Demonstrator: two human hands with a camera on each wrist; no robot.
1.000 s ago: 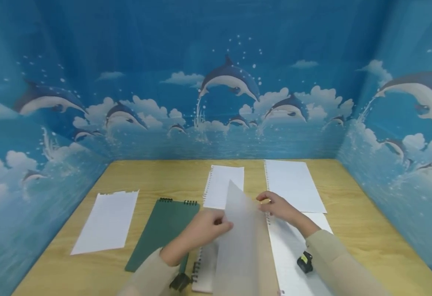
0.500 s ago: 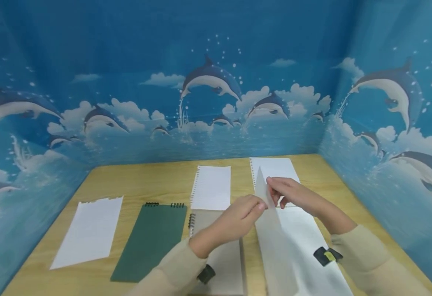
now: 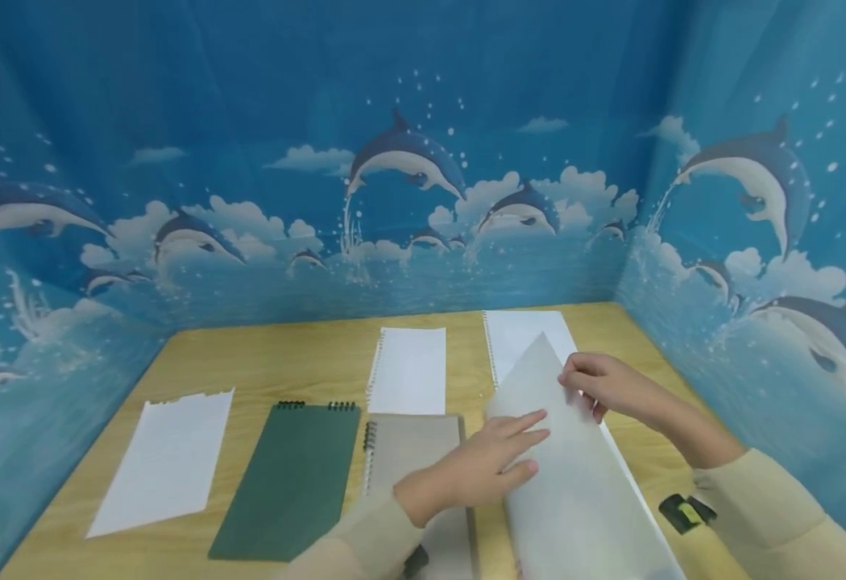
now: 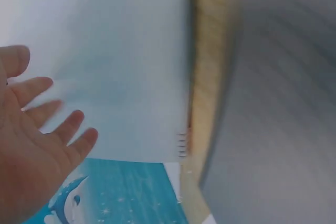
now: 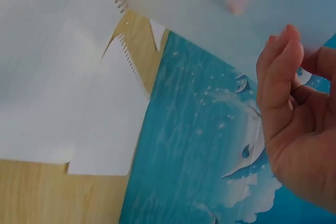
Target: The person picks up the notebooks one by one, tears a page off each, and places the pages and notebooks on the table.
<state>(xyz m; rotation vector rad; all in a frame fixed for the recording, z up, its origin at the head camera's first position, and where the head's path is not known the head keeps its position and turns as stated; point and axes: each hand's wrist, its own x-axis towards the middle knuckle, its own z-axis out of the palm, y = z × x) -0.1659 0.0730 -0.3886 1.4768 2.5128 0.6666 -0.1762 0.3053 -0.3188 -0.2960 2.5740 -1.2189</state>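
Note:
A large pale sheet (image 3: 575, 483) rises at its far corner over a white sheet (image 3: 617, 461) on the right of the table. My right hand (image 3: 615, 391) pinches the raised sheet near its right edge between thumb and forefinger; the right wrist view shows this hand (image 5: 302, 114) beside the translucent sheet (image 5: 199, 19). My left hand (image 3: 484, 466) lies against the raised sheet's left side, fingers spread. In the left wrist view the left hand (image 4: 42, 135) has its fingers fanned in front of the sheet (image 4: 121, 77); contact is hard to tell.
A grey spiral notebook (image 3: 412, 451) lies partly under my left forearm. Left of it are a green spiral notepad (image 3: 288, 483) and a torn-edged white sheet (image 3: 165, 463). Two perforated sheets lie at the back, one central (image 3: 408, 370), one right (image 3: 520, 334). Dolphin-printed curtains (image 3: 408, 266) enclose the table.
The sheet has moved right from above the grey notebook to over the right-hand white sheet. My left hand has let go of its edge and spread its fingers; my right hand now pinches it.

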